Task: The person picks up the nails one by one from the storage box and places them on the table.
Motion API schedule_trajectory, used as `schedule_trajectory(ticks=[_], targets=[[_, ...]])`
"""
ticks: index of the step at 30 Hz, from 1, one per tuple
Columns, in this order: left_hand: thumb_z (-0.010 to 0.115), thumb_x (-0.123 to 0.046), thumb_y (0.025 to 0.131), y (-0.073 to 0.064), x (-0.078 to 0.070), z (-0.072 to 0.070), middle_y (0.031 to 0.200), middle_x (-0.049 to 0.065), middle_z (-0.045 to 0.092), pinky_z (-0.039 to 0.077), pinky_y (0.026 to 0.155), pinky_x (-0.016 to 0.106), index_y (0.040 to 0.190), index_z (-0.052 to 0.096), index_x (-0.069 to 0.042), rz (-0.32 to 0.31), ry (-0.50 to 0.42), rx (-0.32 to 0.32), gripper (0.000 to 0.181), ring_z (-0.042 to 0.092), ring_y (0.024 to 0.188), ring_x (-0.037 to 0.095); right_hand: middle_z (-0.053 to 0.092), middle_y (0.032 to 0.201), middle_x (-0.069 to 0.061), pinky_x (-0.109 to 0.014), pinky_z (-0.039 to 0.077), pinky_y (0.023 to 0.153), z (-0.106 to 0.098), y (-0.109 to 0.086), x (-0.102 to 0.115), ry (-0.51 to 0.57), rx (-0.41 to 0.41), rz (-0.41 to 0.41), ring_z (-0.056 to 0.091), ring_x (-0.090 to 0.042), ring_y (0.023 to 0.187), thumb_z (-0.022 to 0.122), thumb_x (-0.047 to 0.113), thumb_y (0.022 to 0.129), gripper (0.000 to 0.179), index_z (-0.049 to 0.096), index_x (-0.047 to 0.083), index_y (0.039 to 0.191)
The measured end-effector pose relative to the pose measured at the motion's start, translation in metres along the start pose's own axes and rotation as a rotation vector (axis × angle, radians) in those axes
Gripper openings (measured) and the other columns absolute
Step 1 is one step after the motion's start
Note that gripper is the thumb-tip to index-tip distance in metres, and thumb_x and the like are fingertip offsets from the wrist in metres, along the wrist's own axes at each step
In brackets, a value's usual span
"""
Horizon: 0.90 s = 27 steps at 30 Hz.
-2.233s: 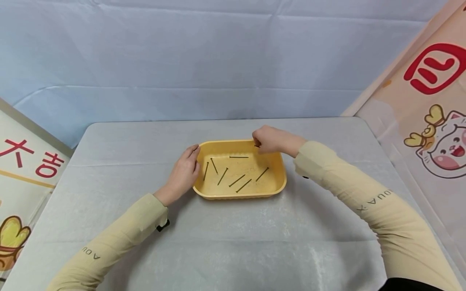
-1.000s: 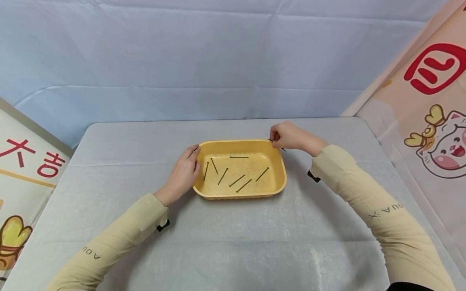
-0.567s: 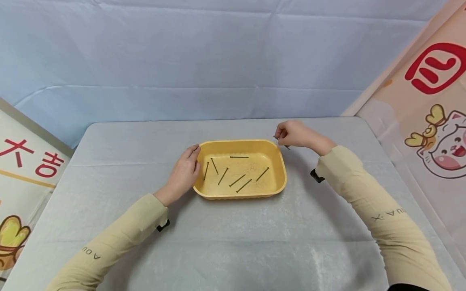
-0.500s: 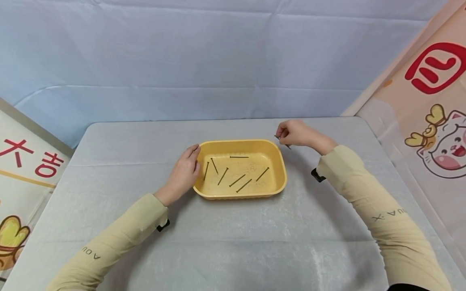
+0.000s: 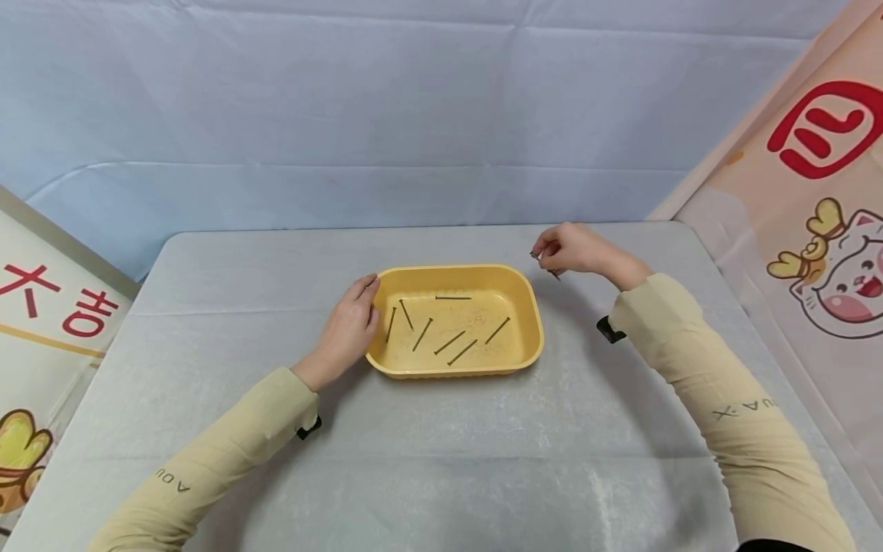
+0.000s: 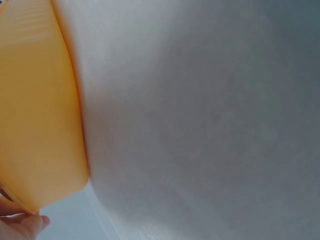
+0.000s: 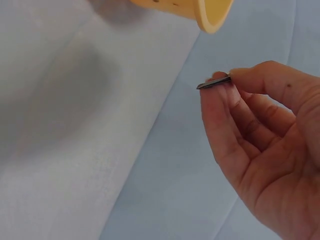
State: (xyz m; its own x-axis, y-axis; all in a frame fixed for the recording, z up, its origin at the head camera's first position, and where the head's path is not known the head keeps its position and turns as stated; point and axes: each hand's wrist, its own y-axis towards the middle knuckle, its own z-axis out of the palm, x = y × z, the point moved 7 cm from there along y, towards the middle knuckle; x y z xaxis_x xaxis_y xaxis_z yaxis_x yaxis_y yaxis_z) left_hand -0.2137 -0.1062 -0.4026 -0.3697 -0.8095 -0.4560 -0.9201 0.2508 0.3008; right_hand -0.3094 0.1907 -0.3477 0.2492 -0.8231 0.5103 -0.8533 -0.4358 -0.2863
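Note:
A yellow plastic tray [image 5: 455, 373] stands on the table, with several thin dark nails [image 5: 422, 335] lying apart on its floor. My left hand [image 5: 349, 326] grips the tray's left end, the thumb over the rim. The left wrist view has the tray's outer wall [image 6: 40, 120] with the fingertips [image 6: 32, 225] at its rim. Beyond the tray's far right corner, my right hand [image 5: 579, 249] is raised and pinches a dark nail [image 7: 214, 83] between thumb and fingers. Both ends of that nail stick out past the fingers in the head view; its middle is hidden.
A grey cloth covers the table [image 5: 441, 468]. Behind it hangs a pale blue cloth backdrop [image 5: 441, 115]. Printed panels stand at the left [image 5: 48, 330] and the right [image 5: 814, 230]. A black band [image 5: 610, 330] shows under the right cuff.
From the tray's far rim, my right hand has moved right and slightly away, bringing the pinched nail outside the tray. The left hand, the tray and the nails in it stay in place.

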Motion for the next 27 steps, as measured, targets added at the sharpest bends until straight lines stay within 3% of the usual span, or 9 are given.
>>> schedule_trajectory(ticks=[15,22,27], targets=[[0.048,0.000,0.088,0.000,0.001,0.000,0.133,0.021,0.041,0.037,0.100,0.041,0.130,0.042,0.011,-0.001,-0.005,0.003,0.043,0.040,0.124,0.032,0.063,0.084,-0.015,-0.031,0.055,0.064,-0.006,0.001,-0.012,0.056,-0.013,0.049,0.062,-0.019,0.067,0.055,0.005,0.085,0.021,0.061,-0.005,0.102],[0.048,0.000,0.088,0.000,-0.001,0.000,0.133,0.021,0.042,0.037,0.100,0.041,0.129,0.042,0.011,-0.002,0.001,0.000,0.043,0.040,0.123,0.031,0.062,0.090,-0.022,-0.035,0.055,0.067,-0.006,0.002,-0.016,0.097,-0.006,0.072,0.062,-0.019,0.069,0.056,0.004,0.085,0.022,0.059,-0.008,0.103],[0.048,0.000,0.088,0.000,-0.001,-0.001,0.133,0.022,0.042,0.037,0.101,0.041,0.129,0.042,0.012,-0.004,-0.003,0.002,0.043,0.040,0.124,0.032,0.062,0.087,-0.018,-0.036,0.055,0.067,-0.004,0.004,-0.023,0.118,-0.007,0.087,0.062,-0.019,0.069,0.055,0.004,0.085,0.023,0.059,-0.008,0.104]])
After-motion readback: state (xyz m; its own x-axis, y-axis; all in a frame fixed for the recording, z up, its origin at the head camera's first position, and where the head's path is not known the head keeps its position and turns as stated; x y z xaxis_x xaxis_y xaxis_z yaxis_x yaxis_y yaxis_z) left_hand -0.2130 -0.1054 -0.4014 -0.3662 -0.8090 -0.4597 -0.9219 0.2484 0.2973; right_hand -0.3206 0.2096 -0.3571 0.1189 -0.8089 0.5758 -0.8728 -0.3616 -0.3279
